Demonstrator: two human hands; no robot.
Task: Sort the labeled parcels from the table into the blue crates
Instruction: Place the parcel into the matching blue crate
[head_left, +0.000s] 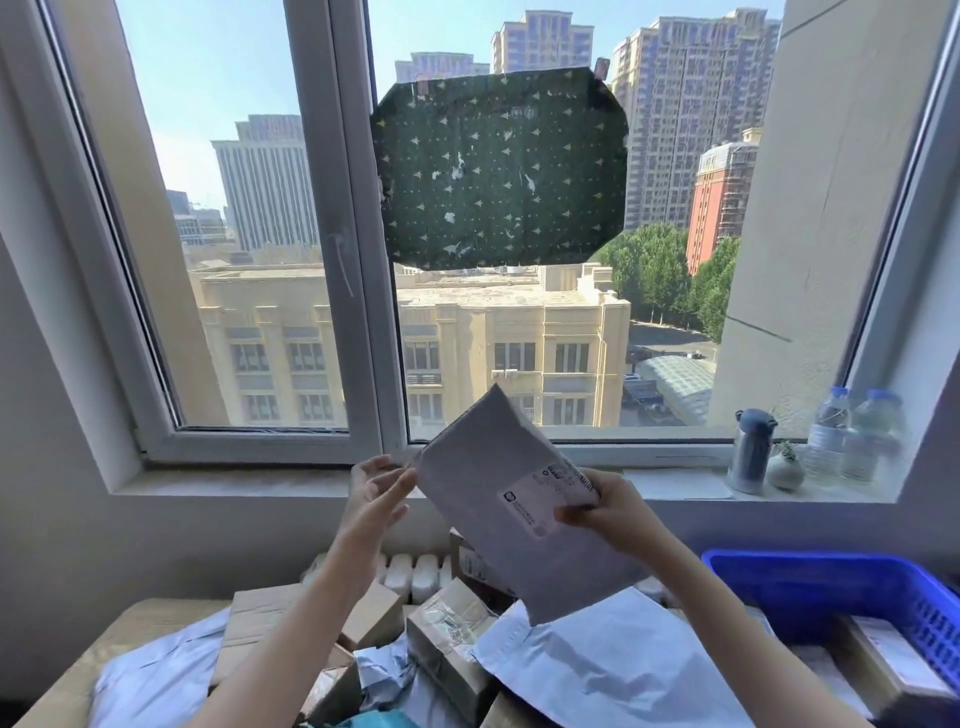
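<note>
Head view: a grey poly mailer (483, 499) is held up in the lower middle of the frame, tilted, with its top corner in front of the window glass and its bottom corner above the pile on the table (135, 618). The right hand (613, 512) grips its right edge, thumb pressed on the front and fingers curled behind. The left hand (374, 493) is at the mailer's left corner with its fingers loosely spread and holding nothing; I cannot tell whether a fingertip touches the edge. Free air surrounds the mailer on all sides, with the windowsill (260, 480) behind it.

At lower right is a blue crate (810, 566) with slotted walls, holding a labelled cardboard box (883, 660). The table across the bottom of the frame is heaped with parcels, among them a pale poly mailer (613, 660) and a taped cardboard box (452, 639).

The held mailer carries a white shipping label (545, 501) with a barcode at its upper right; the print is too small to read. On the sill at right are a flask (750, 449), a small vase (785, 467) and two water bottles (831, 436).
</note>
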